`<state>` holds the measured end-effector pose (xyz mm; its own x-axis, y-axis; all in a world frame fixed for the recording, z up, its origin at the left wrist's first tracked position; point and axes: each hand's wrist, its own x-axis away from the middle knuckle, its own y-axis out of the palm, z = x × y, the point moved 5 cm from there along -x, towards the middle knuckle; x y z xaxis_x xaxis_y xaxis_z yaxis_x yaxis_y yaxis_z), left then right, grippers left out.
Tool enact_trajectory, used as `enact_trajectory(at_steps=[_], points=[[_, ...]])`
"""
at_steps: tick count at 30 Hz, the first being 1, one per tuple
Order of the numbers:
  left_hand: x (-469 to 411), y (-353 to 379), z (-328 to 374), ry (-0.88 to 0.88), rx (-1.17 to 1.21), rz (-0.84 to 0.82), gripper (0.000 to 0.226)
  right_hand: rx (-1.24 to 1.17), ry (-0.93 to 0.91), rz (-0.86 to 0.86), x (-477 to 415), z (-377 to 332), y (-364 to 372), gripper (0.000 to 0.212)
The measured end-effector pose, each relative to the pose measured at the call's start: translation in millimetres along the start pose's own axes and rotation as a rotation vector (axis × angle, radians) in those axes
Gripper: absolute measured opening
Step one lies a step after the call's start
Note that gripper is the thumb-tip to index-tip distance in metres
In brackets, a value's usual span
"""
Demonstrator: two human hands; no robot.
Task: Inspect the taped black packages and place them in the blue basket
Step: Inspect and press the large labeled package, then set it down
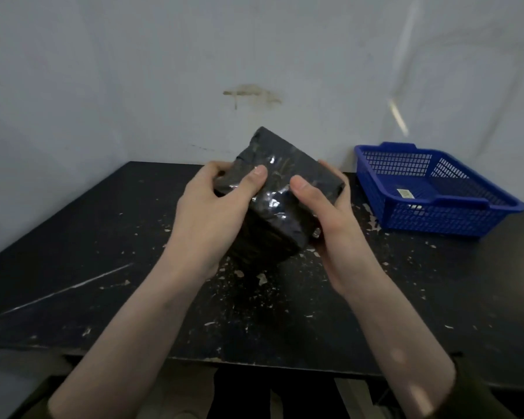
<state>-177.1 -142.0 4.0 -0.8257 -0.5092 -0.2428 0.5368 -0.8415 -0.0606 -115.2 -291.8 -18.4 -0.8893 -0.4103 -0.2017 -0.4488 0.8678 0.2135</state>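
**A:** Where is the package right now?

**B:** A black package (282,182), wrapped in glossy film with clear tape, is held in the air above a scuffed dark table (103,252). It tilts, one corner pointing up toward the pale wall (164,71). The left hand (212,213) grips its left end and the right hand (324,213) grips its right end. Each thumb lies on the upper face, with the fingers curled round behind.

**A:** How would it feel to handle?

**B:** It looks blocky and fairly firm, since the edges keep their shape. The wrap wrinkles, so the skin is probably soft over a stiffer core. The shine suggests a slippery surface. I cannot judge its weight, though two hands carry it with no visible strain.

**A:** Where is best to hold it?

**B:** Probably across the short ends, as now, with palms against the sides rather than pinching loose film.

**A:** And the basket?

**B:** The blue basket (436,220) sits on the table to the right, well apart from the package.
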Motion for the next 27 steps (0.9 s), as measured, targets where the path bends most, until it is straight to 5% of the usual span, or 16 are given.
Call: enact_trajectory(at_steps=[11,16,27], points=[[-3.8,-0.9,-13.2,-0.023,0.015,-0.293,0.082,0.174,-0.054,-0.216,-15.4,-5.1,-1.0,0.047],[-9.9,-4.8,-20.4,0.039,-0.018,-0.262,0.057,0.244,-0.102,-0.156,-21.0,-4.6,0.0,0.059],[-13.0,-5.8,-22.4,0.048,-0.023,-0.315,0.065,0.281,-0.084,-0.251,-17.3,-6.7,-1.8,0.059]])
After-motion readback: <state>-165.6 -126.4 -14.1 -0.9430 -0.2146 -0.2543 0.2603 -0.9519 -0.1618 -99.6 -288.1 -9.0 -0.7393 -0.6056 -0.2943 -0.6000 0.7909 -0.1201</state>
